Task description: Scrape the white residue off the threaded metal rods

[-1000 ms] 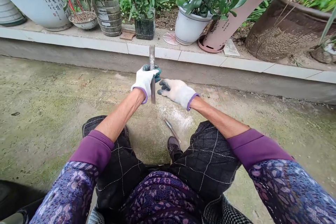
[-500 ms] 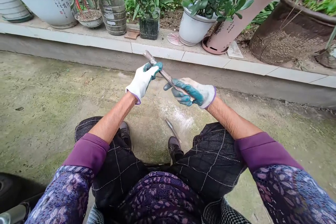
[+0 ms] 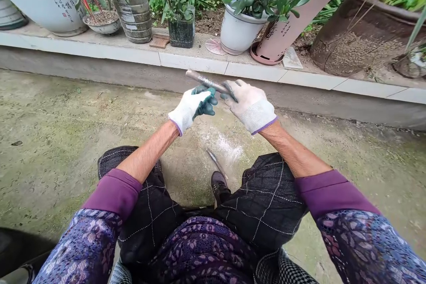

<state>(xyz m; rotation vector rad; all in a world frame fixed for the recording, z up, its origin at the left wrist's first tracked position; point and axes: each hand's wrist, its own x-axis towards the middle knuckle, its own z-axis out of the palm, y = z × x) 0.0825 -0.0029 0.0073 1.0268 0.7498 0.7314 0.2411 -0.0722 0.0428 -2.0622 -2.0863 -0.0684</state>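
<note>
A grey metal rod lies nearly level in front of me, above my knees. My right hand, in a white glove with a green palm, is closed round its right end. My left hand, gloved the same way, is curled just under the rod's middle; whether it grips the rod I cannot tell. A second thin metal piece lies on the concrete ground between my shoes, on a patch of pale dust.
A low tiled ledge runs across the back with several potted plants: a white pot, a pink pot, a dark square pot and a large brown tub. Mossy concrete ground spreads left and right.
The rod went from upright in my left hand to slanted across both hands, then to nearly level. My right hand turned palm-down and closed over its right end.
</note>
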